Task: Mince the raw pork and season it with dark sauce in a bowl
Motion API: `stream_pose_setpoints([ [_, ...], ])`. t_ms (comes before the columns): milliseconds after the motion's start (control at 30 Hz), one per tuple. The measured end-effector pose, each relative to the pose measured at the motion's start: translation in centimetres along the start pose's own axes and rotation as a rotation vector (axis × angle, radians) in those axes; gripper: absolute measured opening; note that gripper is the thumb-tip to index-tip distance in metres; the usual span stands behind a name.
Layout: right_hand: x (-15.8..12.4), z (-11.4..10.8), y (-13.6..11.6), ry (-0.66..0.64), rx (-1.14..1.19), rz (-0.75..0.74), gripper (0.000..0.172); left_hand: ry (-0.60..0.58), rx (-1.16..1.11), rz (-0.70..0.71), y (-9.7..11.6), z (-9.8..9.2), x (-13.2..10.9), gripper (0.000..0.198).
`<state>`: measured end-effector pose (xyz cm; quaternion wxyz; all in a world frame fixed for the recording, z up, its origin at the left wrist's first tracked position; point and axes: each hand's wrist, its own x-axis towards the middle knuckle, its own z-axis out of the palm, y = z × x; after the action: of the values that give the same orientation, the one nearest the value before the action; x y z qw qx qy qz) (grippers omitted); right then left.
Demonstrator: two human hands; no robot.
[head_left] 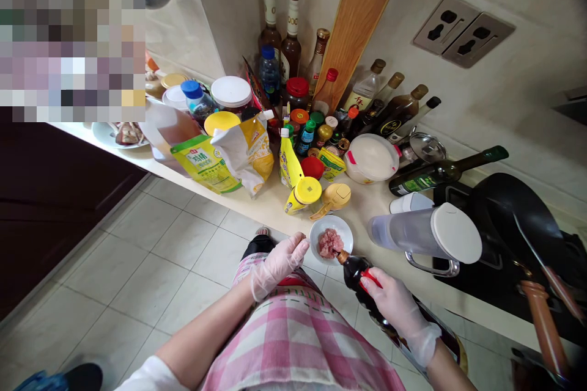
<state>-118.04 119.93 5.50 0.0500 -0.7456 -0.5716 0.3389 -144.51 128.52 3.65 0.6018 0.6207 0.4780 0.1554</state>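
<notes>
A small white bowl (349,233) of pink minced meat (329,243) sits at the counter's front edge. My right hand (397,302), in a clear glove, grips a large dark sauce bottle (354,270) by its red handle. The bottle is tipped, its mouth over the bowl's lower right rim; I cannot make out any stream. My left hand (280,266), gloved too, is closed just left of the bowl, fingers curled together. Whatever may be inside those fingers is hidden. Behind the bowl stand a yellow-lidded container (308,191) and a tan-lidded jar (337,197).
Seasoning bags (206,162), jars and bottles crowd the counter's back. To the right are a water pitcher (413,233), a green bottle (426,177) lying at a slant and a black wok (513,214) on the stove. A blurred-out area covers the upper left.
</notes>
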Motion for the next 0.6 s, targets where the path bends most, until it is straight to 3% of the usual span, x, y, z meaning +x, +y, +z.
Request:
stream_pose_setpoints([
  [600,0.05,0.40,0.60,0.008,0.064,0.003,0.039,0.010,-0.002,-0.009,0.16,-0.10,-0.08,0.033],
])
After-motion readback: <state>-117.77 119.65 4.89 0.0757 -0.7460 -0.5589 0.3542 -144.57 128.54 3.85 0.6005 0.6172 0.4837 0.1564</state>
